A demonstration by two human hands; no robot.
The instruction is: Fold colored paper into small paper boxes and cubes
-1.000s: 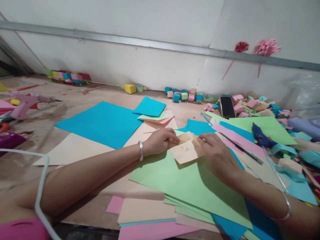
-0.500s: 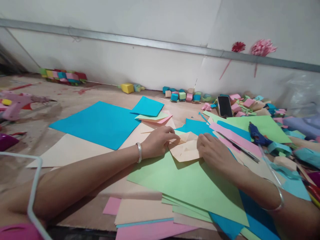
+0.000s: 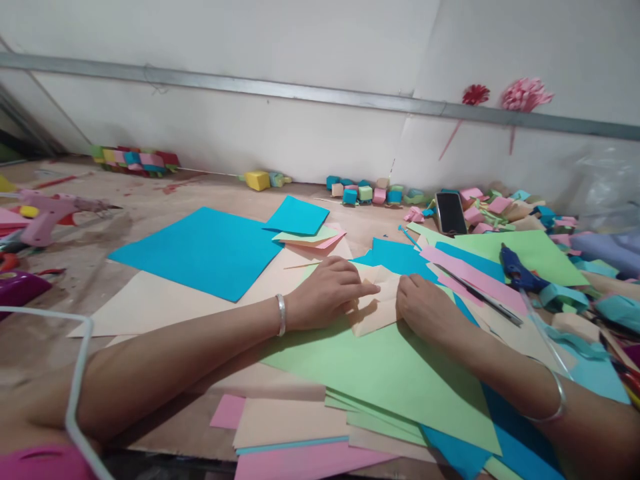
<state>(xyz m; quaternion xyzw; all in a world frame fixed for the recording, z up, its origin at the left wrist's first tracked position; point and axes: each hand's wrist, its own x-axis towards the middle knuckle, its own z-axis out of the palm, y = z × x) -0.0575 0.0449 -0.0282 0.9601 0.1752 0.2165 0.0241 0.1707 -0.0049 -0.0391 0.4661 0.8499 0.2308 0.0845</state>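
A creased, partly folded peach sheet of paper (image 3: 379,310) lies over a green sheet (image 3: 400,377). At its left side my left hand (image 3: 333,290) is closed on the paper, with the index finger stretched across the creased surface. The fingers of my right hand (image 3: 425,303) are pressed together on the right edge. Both palms face down, so the fingertips under them are partly hidden. Behind my left hand is a small stack topped by a blue square sheet (image 3: 299,215).
A large blue sheet (image 3: 200,250) lies to the left. On the right are a pen (image 3: 480,297), a blue glue gun (image 3: 520,270), a phone (image 3: 451,213) and many folded paper pieces. A pink glue gun (image 3: 50,213) sits far left. Paper blocks (image 3: 365,193) line the wall.
My left index finger has stretched rightward over the peach paper. The paper's front corner has shifted slightly toward me, and its creases look different. My right hand stays at the right edge.
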